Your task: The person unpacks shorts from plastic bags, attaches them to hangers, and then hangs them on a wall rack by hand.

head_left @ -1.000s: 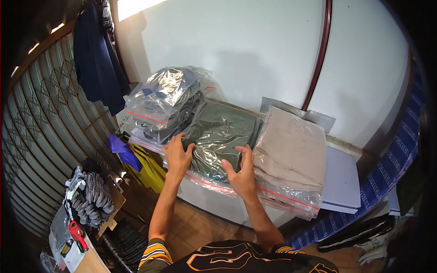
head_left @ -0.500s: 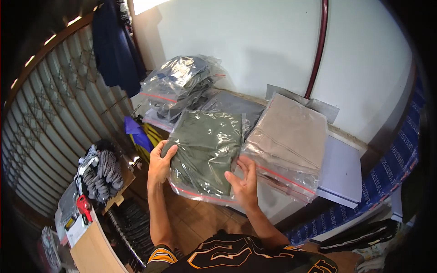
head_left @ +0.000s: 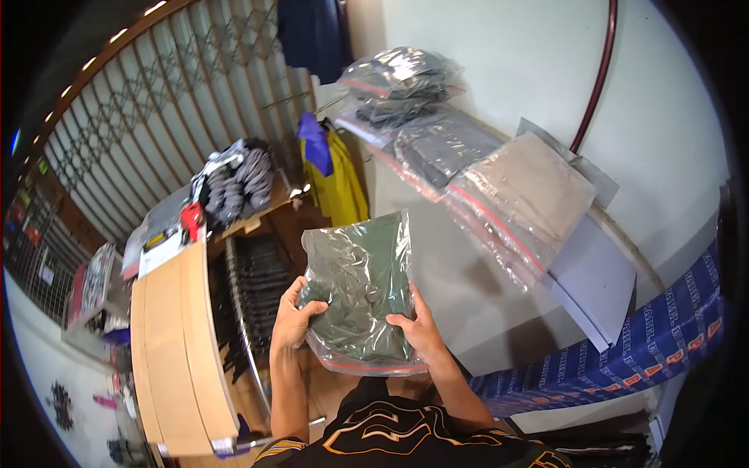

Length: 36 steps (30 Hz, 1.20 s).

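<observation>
A clear plastic bag with folded dark green cloth is held up in front of the body, its red seal strip at the lower edge. My left hand grips its left side, thumb on top. On the right side, my right hand holds it the same way, fingers behind. To the right, a bag with beige cloth lies on the white ledge, a dark grey bagged cloth beside it. Farther back, several bagged items are piled up.
Striped grey bundles and red scissors lie on the left. Below is a light wooden panel near a rail of dark hanging items. A yellow cloth hangs behind; a blue printed strip crosses the right.
The green bag has been lifted off the ledge and drawn toward the body. My right hand now grips its right side. The view has turned left.
</observation>
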### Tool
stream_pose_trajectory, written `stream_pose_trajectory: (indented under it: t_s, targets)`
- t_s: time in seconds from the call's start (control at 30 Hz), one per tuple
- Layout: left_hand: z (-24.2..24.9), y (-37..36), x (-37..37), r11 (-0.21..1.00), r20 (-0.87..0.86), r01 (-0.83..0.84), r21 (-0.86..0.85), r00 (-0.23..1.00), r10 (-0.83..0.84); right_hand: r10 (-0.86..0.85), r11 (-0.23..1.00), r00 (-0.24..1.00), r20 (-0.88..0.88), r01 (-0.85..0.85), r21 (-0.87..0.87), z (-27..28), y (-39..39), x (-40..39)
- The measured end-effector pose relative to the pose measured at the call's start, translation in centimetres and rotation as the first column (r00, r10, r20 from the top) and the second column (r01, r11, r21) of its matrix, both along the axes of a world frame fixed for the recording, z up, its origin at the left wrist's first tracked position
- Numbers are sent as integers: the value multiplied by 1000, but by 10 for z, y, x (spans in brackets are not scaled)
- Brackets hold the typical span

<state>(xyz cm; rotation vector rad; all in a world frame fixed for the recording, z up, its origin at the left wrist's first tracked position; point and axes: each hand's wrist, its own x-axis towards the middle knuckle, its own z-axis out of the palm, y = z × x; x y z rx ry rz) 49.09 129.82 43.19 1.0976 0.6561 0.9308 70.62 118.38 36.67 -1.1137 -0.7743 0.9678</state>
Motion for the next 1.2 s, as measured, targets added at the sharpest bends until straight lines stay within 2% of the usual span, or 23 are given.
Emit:
stream_pose_trajectory:
  t_s: [0.03,0.2,0.3,0.5,0.57,0.63,0.67,0.8,0.83,0.87,0.93,0.97,1.0,1.07,1.13,1.2]
  targets:
    - [-4,-17,-14,1000,-26,-22,-5,999,22,35,999,998,56,-34,-8,-6,-11,-10]
    - [-21,-97,-87,982,-64,-169,-81,984,164,202,977,979,20,-201,-67,6,-64,-72]
    - [-25,-137,-132,948,-93,-290,-136,956,279,324,943,946,7,-323,-81,-7,-78,-110]
    - [-47,-198,-243,861,-161,-494,-122,866,474,561,824,825,-67,-564,-55,-20,-85,-206]
    - [-48,-221,-283,827,-170,-549,-125,833,527,616,775,781,-101,-624,-100,-14,-94,-247]
    - [-52,-242,-326,792,-187,-596,-130,799,571,655,748,752,-66,-659,-78,-28,-96,-288]
    - [-59,-251,-347,759,-197,-639,-124,765,613,666,743,745,-34,-667,-63,-36,-99,-308]
    - [-94,-284,-429,660,-188,-746,-86,663,725,663,739,741,-102,-670,-67,-47,-116,-382]
    - [-102,-294,-446,615,-192,-784,-82,618,762,633,748,740,-226,-660,-65,-46,-124,-399]
    - [-105,-302,-460,605,-196,-795,-50,602,774,634,742,730,-257,-667,-62,-51,-127,-414]
    - [-120,-316,-490,642,-196,-766,-21,633,749,620,751,737,-268,-657,-70,-61,-135,-436]
    - [-120,-322,-501,664,-201,-747,-24,655,729,579,772,786,-217,-614,-164,-66,-137,-445]
    - [-122,-332,-512,661,-215,-749,-46,653,726,565,778,776,-279,-614,-130,-78,-137,-450]
    - [-122,-340,-535,804,-371,-587,89,730,574,531,801,774,-345,-591,-95,-74,-140,-463]
    - [-125,-344,-549,808,-403,-583,79,723,561,493,821,800,-342,-558,-121,-60,-146,-471]
    - [-130,-340,-558,793,-405,-606,62,710,575,494,822,799,-343,-558,-116,-71,-142,-476]
